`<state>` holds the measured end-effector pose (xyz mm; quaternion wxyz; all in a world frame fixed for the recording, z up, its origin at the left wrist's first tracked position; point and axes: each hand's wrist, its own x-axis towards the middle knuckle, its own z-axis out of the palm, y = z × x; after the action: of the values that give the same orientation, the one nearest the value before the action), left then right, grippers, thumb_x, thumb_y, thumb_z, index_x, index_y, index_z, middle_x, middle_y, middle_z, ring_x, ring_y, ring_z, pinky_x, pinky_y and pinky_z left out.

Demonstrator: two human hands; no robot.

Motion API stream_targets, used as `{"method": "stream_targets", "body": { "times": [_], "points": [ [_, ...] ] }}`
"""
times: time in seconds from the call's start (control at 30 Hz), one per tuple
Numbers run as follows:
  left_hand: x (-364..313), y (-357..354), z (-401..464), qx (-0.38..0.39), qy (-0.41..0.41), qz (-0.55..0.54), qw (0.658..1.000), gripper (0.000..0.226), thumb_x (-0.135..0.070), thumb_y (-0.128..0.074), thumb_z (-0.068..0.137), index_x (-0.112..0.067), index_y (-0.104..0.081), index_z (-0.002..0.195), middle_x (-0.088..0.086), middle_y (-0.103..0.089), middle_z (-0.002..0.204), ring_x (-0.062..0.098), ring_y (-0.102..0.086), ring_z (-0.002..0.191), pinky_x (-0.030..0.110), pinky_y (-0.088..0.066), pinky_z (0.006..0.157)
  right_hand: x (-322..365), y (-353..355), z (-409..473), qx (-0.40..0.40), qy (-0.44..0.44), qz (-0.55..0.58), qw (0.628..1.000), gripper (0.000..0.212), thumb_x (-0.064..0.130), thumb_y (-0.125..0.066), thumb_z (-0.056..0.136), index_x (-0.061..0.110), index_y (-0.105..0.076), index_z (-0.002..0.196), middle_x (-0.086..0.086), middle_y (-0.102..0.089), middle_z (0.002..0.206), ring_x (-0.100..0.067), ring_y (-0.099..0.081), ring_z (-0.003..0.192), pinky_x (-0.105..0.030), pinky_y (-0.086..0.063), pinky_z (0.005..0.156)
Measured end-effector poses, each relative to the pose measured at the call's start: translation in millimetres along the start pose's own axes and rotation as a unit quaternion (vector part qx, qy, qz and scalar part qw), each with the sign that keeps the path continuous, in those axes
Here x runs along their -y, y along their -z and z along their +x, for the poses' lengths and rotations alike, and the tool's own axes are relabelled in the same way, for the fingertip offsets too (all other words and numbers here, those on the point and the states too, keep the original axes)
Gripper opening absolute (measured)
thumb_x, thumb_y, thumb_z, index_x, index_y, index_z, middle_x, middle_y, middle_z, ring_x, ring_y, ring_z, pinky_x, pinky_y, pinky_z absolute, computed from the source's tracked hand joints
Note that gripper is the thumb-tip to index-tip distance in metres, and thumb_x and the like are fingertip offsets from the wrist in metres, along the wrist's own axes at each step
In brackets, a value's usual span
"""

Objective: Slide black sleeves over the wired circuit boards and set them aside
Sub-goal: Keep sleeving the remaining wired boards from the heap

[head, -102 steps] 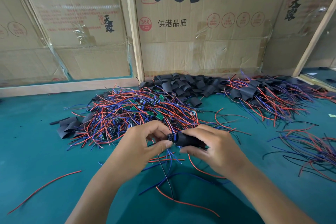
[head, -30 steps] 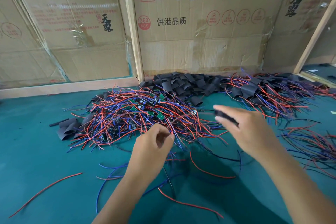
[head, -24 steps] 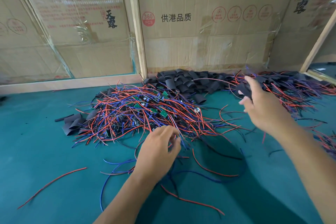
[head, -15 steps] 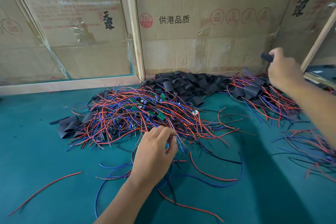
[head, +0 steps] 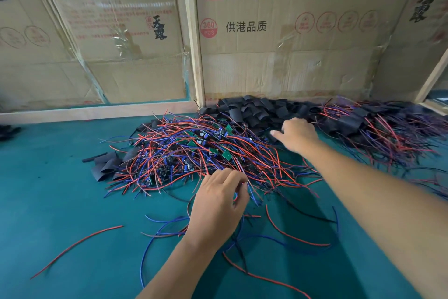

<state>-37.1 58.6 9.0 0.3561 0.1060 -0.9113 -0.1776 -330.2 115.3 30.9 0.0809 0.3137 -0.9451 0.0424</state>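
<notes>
A tangled pile of wired circuit boards (head: 194, 148), small green boards with red and blue leads, lies mid-table. Behind it sits a heap of loose black sleeves (head: 254, 112). My left hand (head: 218, 204) rests at the pile's near edge, its fingers curled onto a few wires (head: 252, 192); the palm side is hidden. My right hand (head: 297, 133) reaches to the front of the sleeve heap, fingers apart and holding nothing. Sleeved boards (head: 378, 133) lie heaped at the right.
Several flat black sleeves (head: 106, 165) lie left of the wire pile. Loose red and blue wires (head: 77, 247) are scattered on the green table (head: 60, 201). Taped cardboard panels in a wooden frame (head: 194, 56) wall off the back.
My right hand carried the sleeved board off to the far right, let it go, and came back empty to the sleeve heap. My left hand stayed at the wire pile's near edge.
</notes>
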Motion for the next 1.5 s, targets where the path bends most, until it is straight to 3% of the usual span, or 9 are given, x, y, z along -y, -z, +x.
{"method": "stream_targets", "body": {
  "times": [0.27, 0.43, 0.63, 0.77, 0.9, 1.1, 1.27, 1.4, 1.5],
  "points": [
    [3, -2, 1, 0.009, -0.001, -0.004, 1.0, 0.012, -0.021, -0.055, 0.096, -0.017, -0.065, 0.092, -0.008, -0.061, 0.083, 0.017, -0.054, 0.079, 0.036, -0.043, 0.076, 21, 19, -21, -0.005, -0.084, 0.183, 0.979, 0.018, 0.027, -0.062, 0.093, 0.011, -0.057, 0.099, -0.012, -0.067, 0.1, -0.031, -0.061, 0.084, -0.034, -0.042, 0.062],
    [8, 2, 3, -0.013, 0.062, -0.049, 0.997, 0.033, -0.028, -0.071, 0.09, -0.018, -0.063, 0.12, -0.01, -0.059, 0.095, 0.012, -0.054, 0.092, 0.039, -0.047, 0.091, 37, 72, -92, 0.122, -0.021, 0.547, 0.828, 0.014, 0.014, -0.051, 0.097, 0.012, -0.046, 0.11, -0.006, -0.077, 0.08, -0.02, -0.074, 0.068, -0.032, -0.05, 0.056],
    [-7, 2, -4, 0.05, 0.068, -0.139, 0.987, 0.079, -0.04, -0.071, 0.086, -0.017, -0.033, 0.151, -0.012, -0.043, 0.146, 0.0, -0.04, 0.133, 0.019, -0.032, 0.112, 64, 59, -181, 0.141, 0.11, 0.427, 0.887, 0.011, 0.022, -0.057, 0.096, 0.016, -0.066, 0.095, 0.003, -0.076, 0.079, -0.026, -0.07, 0.078, -0.044, -0.053, 0.077],
    [-6, 2, -6, 0.059, 0.084, -0.14, 0.985, 0.055, -0.026, -0.065, 0.094, -0.024, -0.041, 0.144, -0.021, -0.047, 0.133, -0.027, -0.035, 0.115, -0.001, -0.026, 0.097, 60, 50, -190, 0.232, 0.042, 0.632, 0.738, 0.022, 0.028, -0.058, 0.1, 0.011, -0.072, 0.098, -0.01, -0.073, 0.091, -0.024, -0.064, 0.081, -0.041, -0.055, 0.078],
    [-7, 3, -3, 0.09, 0.069, -0.132, 0.985, 0.031, -0.039, -0.056, 0.099, -0.033, -0.049, 0.129, -0.017, -0.061, 0.118, -0.007, -0.052, 0.104, 0.008, -0.037, 0.083, 47, 46, -191, 0.308, -0.011, 0.725, 0.616, 0.055, 0.046, -0.057, 0.093, -0.006, -0.068, 0.108, -0.02, -0.068, 0.095, -0.026, -0.067, 0.077, -0.037, -0.056, 0.071],
    [-6, 6, -4, 0.079, 0.121, -0.15, 0.978, 0.029, -0.041, -0.049, 0.102, -0.033, -0.047, 0.13, -0.021, -0.066, 0.108, -0.001, -0.058, 0.102, 0.01, -0.042, 0.082, 52, 47, -196, 0.219, 0.058, 0.721, 0.655, 0.014, 0.028, -0.062, 0.096, 0.019, -0.071, 0.092, -0.013, -0.074, 0.097, -0.018, -0.068, 0.081, -0.029, -0.057, 0.07],
    [-16, 7, -4, 0.155, 0.088, -0.148, 0.973, 0.064, -0.026, -0.055, 0.098, -0.034, -0.028, 0.155, -0.02, -0.062, 0.113, -0.008, -0.055, 0.076, 0.003, -0.037, 0.069, 63, 42, -196, 0.184, -0.053, 0.789, 0.583, 0.018, 0.025, -0.067, 0.088, 0.008, -0.068, 0.093, -0.01, -0.069, 0.078, -0.018, -0.066, 0.066, -0.024, -0.054, 0.059],
    [-24, 4, -5, 0.158, 0.088, -0.096, 0.979, 0.076, -0.027, -0.055, 0.098, -0.023, -0.012, 0.16, -0.007, -0.042, 0.154, 0.002, -0.041, 0.135, 0.01, -0.028, 0.109, 63, 41, -198, 0.141, 0.001, 0.748, 0.648, 0.021, 0.027, -0.072, 0.088, 0.008, -0.071, 0.097, -0.013, -0.074, 0.088, -0.022, -0.071, 0.08, -0.028, -0.056, 0.071],
    [-25, 12, -7, 0.177, 0.074, -0.136, 0.972, 0.079, -0.033, -0.06, 0.096, -0.025, -0.014, 0.159, -0.01, -0.041, 0.155, 0.001, -0.036, 0.139, 0.023, -0.026, 0.117, 63, 43, -197, 0.14, 0.004, 0.758, 0.637, 0.021, 0.023, -0.072, 0.088, 0.004, -0.07, 0.096, -0.011, -0.072, 0.082, -0.022, -0.07, 0.073, -0.024, -0.055, 0.064]
  ]
}}
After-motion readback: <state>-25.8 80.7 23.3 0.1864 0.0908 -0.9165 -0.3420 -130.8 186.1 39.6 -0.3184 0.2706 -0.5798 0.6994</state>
